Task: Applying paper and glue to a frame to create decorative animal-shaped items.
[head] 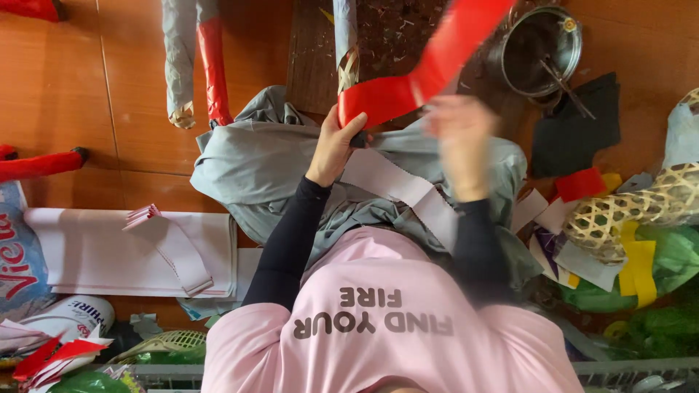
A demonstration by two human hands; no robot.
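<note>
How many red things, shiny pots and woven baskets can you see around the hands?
Red things: 6, the red strip held by the left hand and right hand, a wrapped stick, a long piece, a corner piece, a small sheet, folded papers
Metal pots: 1
Woven baskets: 1
Total: 8

Soft, even daylight fills the scene, bright without harshness, and the orange-brown floor (131,109) carries a faint sheen but no hard glare. Shadows are weak and short, pooling mainly under the grey cloth (255,167) and inside the metal pot (540,49), whose rim catches a small highlight. The right hand (460,142) is smeared by motion blur, its fingers indistinct, and the red strip (429,69) is slightly soft too. The left hand (336,142) is sharp. Colours are saturated; the bottom corners look a little dim and soft.
</note>
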